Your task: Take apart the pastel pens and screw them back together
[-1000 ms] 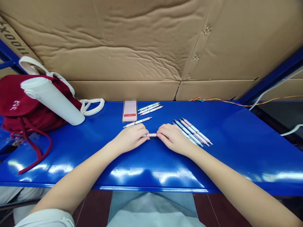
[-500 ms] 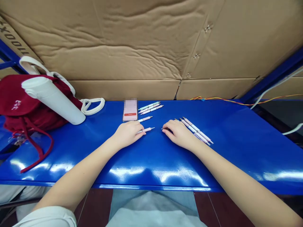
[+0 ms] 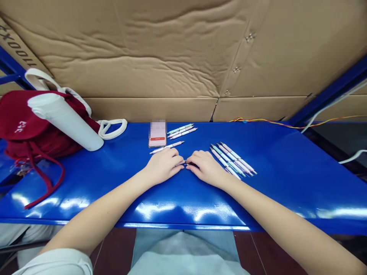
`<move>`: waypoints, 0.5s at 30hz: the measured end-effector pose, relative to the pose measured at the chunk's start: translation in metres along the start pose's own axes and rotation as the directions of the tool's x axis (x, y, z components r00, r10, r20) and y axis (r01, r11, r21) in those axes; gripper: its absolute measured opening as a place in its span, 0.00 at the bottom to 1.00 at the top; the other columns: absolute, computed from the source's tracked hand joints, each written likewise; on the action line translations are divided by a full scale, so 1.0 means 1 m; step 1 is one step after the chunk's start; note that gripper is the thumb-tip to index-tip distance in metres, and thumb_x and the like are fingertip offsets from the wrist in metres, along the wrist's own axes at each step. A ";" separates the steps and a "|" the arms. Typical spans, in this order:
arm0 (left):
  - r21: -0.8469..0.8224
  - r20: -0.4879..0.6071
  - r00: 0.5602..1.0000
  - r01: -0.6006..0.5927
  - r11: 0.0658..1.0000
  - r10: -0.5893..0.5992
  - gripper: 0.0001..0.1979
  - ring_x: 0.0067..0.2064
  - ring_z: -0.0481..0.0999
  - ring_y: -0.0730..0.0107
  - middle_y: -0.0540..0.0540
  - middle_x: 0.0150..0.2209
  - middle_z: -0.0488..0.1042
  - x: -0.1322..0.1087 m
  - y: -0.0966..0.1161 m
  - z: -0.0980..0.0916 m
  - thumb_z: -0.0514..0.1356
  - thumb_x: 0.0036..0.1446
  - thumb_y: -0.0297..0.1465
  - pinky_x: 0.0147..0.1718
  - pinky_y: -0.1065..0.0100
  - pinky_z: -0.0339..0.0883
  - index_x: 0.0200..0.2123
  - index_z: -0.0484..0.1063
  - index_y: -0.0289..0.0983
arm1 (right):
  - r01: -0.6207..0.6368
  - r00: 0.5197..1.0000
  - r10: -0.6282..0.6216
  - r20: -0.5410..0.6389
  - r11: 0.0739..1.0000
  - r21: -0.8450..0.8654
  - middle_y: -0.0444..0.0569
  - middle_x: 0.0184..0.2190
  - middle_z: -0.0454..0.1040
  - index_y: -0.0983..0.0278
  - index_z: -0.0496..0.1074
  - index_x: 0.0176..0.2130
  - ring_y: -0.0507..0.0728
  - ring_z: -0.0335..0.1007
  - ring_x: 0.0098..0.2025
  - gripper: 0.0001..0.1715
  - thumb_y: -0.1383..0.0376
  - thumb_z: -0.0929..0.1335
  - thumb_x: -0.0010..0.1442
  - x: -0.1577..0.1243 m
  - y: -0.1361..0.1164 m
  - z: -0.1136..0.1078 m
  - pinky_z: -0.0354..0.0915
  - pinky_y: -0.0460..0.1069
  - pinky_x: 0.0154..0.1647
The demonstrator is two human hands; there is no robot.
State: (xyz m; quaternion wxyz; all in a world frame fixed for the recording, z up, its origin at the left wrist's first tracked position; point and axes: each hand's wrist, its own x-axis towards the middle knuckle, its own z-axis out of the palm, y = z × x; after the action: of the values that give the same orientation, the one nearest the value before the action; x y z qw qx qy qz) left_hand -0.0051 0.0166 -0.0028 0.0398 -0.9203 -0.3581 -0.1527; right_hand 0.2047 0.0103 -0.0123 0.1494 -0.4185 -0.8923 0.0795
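Note:
My left hand (image 3: 165, 166) is closed on a pen, mostly hidden by the fingers, whose tip end points right. Facing it, my right hand (image 3: 204, 166) pinches a small dark piece (image 3: 186, 163) at that tip; its exact form is too small to tell. One pen (image 3: 172, 146) lies just behind my left hand. Farther back, several pens (image 3: 183, 132) lie side by side, right of a phone (image 3: 157, 134). A slanted row of several pens (image 3: 235, 158), pastel and white, rests on the blue table to the right of my right hand.
At the left, a dark red bag (image 3: 17, 118) with white straps lies on the blue table (image 3: 120, 206), a white bottle (image 3: 69, 124) leaning on it. Cardboard (image 3: 172, 76) stands behind. Coloured wires (image 3: 269, 120) run along the back right edge.
Both hands have come together near the middle, the pen moving right with my left hand and my right hand moving left. More of the pens at both sides now shows.

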 end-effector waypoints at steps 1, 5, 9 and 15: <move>-0.008 -0.005 0.999 -0.034 0.999 0.034 0.12 0.39 0.68 0.66 0.46 0.38 0.70 0.000 0.002 0.002 0.51 0.63 0.37 0.38 0.67 0.64 0.41 0.72 0.39 | 0.004 1.000 -0.004 0.001 1.000 0.008 0.51 0.35 0.71 0.63 0.72 0.39 0.57 0.64 0.39 0.10 0.63 0.63 0.63 0.000 0.000 0.000 0.54 0.51 0.41; -0.007 -0.022 0.995 -0.097 0.995 0.096 0.13 0.38 0.66 0.67 0.45 0.37 0.70 0.000 0.004 0.009 0.49 0.64 0.34 0.37 0.66 0.63 0.39 0.73 0.38 | 0.029 1.000 -0.029 0.002 0.999 0.040 0.50 0.35 0.71 0.63 0.73 0.39 0.56 0.63 0.39 0.10 0.62 0.63 0.64 -0.001 -0.001 0.002 0.54 0.50 0.41; -0.011 -0.012 0.994 -0.109 0.994 0.109 0.13 0.36 0.65 0.67 0.45 0.36 0.70 0.001 0.005 0.009 0.50 0.64 0.33 0.36 0.66 0.62 0.37 0.73 0.37 | 0.041 0.999 -0.041 -0.004 0.999 0.034 0.49 0.34 0.70 0.62 0.73 0.38 0.56 0.63 0.38 0.10 0.62 0.63 0.64 -0.002 0.000 0.000 0.54 0.50 0.40; -0.029 0.019 0.996 -0.083 0.996 0.083 0.12 0.37 0.65 0.66 0.46 0.36 0.70 0.002 0.005 0.008 0.51 0.63 0.33 0.36 0.66 0.62 0.37 0.74 0.37 | 0.017 1.000 -0.017 0.009 1.000 0.008 0.50 0.34 0.70 0.62 0.73 0.39 0.56 0.64 0.37 0.09 0.63 0.64 0.62 -0.004 0.011 -0.008 0.56 0.50 0.40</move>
State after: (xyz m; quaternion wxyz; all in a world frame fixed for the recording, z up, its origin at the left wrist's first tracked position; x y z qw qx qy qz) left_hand 0.0020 0.0155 -0.0092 0.0293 -0.9363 -0.3176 -0.1467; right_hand 0.2174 0.0147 -0.0087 0.1478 -0.4099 -0.8962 0.0835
